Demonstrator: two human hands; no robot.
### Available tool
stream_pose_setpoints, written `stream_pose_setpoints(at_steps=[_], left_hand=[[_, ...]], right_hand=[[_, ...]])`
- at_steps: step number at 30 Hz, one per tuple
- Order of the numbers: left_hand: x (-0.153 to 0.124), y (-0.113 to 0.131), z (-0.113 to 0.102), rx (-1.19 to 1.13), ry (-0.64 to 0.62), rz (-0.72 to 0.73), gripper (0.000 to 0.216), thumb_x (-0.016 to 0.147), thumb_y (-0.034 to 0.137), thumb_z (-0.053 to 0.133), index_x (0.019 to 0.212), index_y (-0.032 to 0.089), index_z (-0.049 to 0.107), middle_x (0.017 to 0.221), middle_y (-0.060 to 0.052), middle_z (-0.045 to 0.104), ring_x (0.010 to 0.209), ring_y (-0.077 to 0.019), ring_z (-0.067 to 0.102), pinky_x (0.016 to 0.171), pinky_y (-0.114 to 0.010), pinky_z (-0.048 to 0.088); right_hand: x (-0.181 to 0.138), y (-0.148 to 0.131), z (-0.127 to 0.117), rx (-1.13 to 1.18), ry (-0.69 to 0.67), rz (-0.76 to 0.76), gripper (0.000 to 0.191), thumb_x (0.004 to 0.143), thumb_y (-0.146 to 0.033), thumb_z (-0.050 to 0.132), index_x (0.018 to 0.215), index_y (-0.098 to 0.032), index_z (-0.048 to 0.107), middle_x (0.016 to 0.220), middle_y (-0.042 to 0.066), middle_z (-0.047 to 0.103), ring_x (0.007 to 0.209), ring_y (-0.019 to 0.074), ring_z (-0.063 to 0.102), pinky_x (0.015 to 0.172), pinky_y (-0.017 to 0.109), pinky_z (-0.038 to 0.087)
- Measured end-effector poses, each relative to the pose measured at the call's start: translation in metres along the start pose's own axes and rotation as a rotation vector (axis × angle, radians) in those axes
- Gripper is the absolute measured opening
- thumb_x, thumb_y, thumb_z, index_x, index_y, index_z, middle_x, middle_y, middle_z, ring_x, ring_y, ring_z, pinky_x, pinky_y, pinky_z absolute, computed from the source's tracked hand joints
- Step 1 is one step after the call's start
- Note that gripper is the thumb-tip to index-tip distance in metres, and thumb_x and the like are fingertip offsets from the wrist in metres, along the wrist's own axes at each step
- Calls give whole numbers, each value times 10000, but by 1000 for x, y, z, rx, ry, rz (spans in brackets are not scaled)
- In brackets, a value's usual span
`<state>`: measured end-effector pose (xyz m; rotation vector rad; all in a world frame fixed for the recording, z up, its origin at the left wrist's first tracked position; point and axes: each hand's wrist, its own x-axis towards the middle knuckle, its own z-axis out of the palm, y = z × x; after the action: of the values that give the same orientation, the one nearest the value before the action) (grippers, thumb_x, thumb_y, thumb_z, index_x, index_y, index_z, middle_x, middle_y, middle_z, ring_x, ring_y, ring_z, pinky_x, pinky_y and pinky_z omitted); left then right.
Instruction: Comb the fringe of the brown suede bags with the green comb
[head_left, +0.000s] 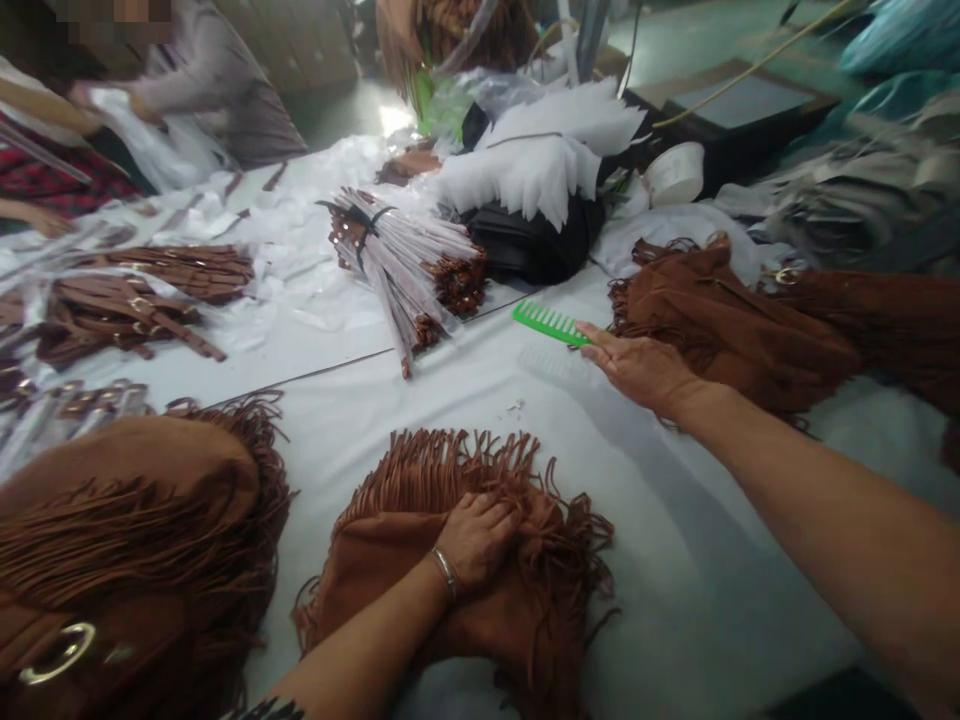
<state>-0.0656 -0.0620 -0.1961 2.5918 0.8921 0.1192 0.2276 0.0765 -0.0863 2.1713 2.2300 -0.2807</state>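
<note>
My right hand (645, 370) is closed around one end of a green wide-toothed comb (551, 323), held out over the white table with its teeth upward. A brown suede bag with fringe (397, 545) lies in front of me. My left hand (480, 540), with a silver bracelet at the wrist, presses on this bag, its bent fingers gripping among the fringe strands. The fingertips are partly hidden. The comb is apart from the bag.
Another fringed bag (150, 470) lies at the left, and more brown bags (720, 320) at the right. Wrapped straps (405, 260) are bundled mid-table; loose brown straps (142, 300) lie left. White sheets (540, 150) rest on a black bag (525, 240). A co-worker (210, 90) stands behind.
</note>
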Motion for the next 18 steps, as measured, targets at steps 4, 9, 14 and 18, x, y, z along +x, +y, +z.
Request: stream_pose_setpoints(at_steps=[4,9,14,18], left_hand=[[-2,2,-3,39,8,-21,339,895,320,395,1198,221,509,1216,-55,543,1088,-233,424,888,-422,332],[-4,1,1,45,4,-6,352,873,309,432,1203,223,517,1218,-61,540,1063,-234,430,885,-421,339],[-5,1,2,71,18,-5,357,869,309,430,1202,221,527,1221,-67,541,1075,-240,422,886,-420,337],[-4,2,1,95,6,10,347,889,294,389,1198,225,530,1228,-48,545,1058,-242,417,871,-417,333]], right_hand=[[-92,-31,10,526,-93,-1,503,942,-433,277,1377,-200,374,1345,42,477,1233,185,439,1049,358,330],[-243,-80,80,821,-333,324,581,932,-492,197,1388,-169,355,1343,53,474,1247,174,422,1051,338,350],[-251,-84,113,502,-325,390,531,951,-416,143,1424,-217,281,1165,95,619,1011,232,612,844,370,497],[-194,-42,104,95,-304,308,507,951,-412,208,1434,-262,239,965,103,687,831,242,662,706,361,517]])
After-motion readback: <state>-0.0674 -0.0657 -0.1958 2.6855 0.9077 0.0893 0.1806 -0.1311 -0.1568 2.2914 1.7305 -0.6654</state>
